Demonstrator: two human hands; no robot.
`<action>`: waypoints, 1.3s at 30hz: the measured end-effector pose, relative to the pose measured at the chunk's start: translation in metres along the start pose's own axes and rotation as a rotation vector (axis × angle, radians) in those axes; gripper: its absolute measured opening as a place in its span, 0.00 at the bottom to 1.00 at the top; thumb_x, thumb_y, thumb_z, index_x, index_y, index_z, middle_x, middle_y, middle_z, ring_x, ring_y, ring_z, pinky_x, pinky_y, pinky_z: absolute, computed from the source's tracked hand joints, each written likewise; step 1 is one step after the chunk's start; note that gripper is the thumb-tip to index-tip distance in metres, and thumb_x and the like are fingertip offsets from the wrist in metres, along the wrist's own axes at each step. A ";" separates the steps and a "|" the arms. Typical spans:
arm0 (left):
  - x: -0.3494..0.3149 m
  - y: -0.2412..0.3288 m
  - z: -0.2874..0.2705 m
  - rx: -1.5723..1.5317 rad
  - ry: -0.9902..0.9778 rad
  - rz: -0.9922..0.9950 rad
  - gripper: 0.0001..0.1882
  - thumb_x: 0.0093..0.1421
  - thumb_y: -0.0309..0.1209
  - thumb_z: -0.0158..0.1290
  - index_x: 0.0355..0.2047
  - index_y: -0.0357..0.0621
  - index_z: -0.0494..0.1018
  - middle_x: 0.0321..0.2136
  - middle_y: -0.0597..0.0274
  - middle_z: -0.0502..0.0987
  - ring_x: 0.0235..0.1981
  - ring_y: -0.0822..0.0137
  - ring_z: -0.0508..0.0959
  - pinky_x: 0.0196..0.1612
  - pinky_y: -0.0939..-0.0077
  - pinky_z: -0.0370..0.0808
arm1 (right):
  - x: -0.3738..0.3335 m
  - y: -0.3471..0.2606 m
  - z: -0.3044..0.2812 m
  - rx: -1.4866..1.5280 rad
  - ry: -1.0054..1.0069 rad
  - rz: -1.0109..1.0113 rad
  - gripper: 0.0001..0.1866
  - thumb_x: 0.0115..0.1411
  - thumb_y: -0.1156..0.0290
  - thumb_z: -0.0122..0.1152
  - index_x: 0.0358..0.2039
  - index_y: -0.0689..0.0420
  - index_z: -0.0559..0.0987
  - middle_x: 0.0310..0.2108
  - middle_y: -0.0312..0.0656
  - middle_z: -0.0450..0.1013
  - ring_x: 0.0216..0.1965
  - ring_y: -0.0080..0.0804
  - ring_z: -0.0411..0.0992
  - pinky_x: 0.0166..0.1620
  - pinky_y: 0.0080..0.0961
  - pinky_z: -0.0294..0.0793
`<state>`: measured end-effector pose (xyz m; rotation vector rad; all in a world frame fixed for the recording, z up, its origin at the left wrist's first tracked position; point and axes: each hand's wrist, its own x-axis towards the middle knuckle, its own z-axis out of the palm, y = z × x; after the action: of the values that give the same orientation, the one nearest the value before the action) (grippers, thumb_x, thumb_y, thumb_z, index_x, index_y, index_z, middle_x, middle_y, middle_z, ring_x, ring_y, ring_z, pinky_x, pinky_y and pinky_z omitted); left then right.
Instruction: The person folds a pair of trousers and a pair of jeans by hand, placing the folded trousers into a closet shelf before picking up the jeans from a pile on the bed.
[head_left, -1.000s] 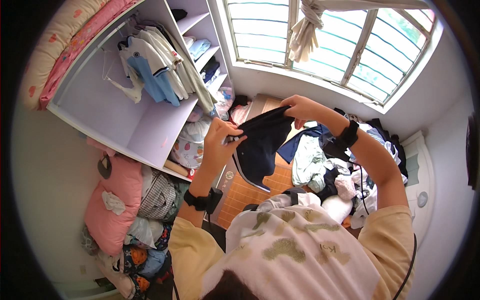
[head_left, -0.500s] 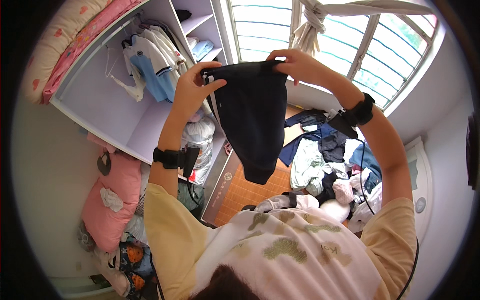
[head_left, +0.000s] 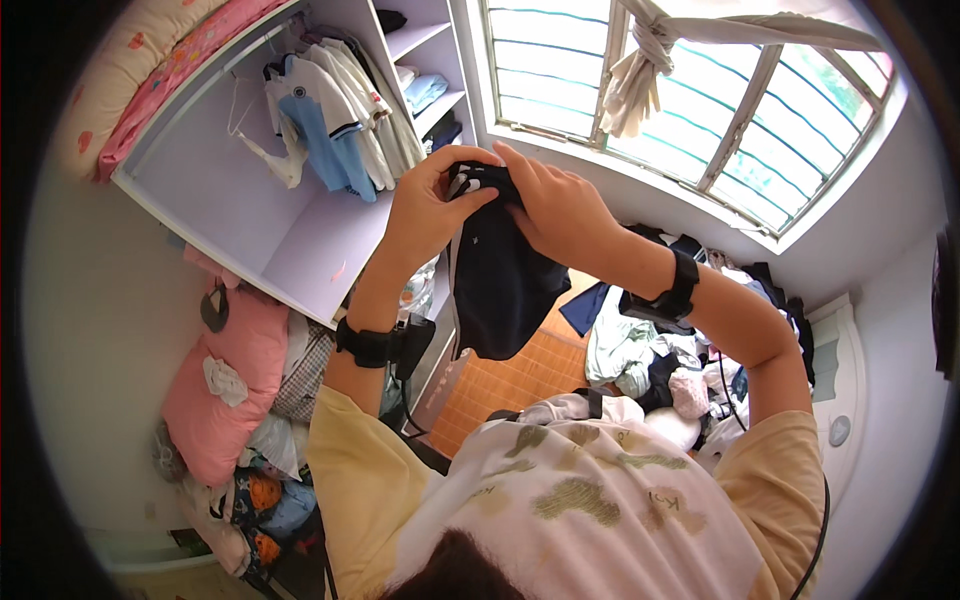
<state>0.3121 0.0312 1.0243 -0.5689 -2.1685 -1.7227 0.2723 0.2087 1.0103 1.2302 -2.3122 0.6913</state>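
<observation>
Your left hand (head_left: 422, 218) and right hand (head_left: 562, 208) are pinching the top of the navy garment (head_left: 503, 285); you're apparently folding it; the next move is calling for aligned edges.

Head-worn fisheye, left of pair, looks down and ahead past shirt (head_left: 600, 480); left hand (head_left: 425, 205) and right hand (head_left: 562, 203) near, above centre; wardrobe (head_left: 310, 240) and window (head_left: 690, 100) farther off, edges bend toward dark rim.

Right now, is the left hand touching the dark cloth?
Touching: the head view shows the left hand gripping the dark cloth near its top, thumb lying over it.
</observation>
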 end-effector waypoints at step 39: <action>-0.349 -0.289 0.110 0.006 0.640 -0.900 0.08 0.49 0.25 0.58 0.25 0.39 0.68 0.17 0.63 0.68 0.24 0.79 0.66 0.26 0.78 0.67 | 0.032 0.193 -0.064 0.348 -0.148 0.587 0.31 0.44 0.84 0.52 0.54 0.60 0.68 0.46 0.44 0.70 0.48 0.30 0.68 0.51 0.25 0.67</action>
<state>0.4753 0.0420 0.5877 0.9954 -2.0142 -1.8766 0.1010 0.3205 1.0357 0.7305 -2.7877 1.2797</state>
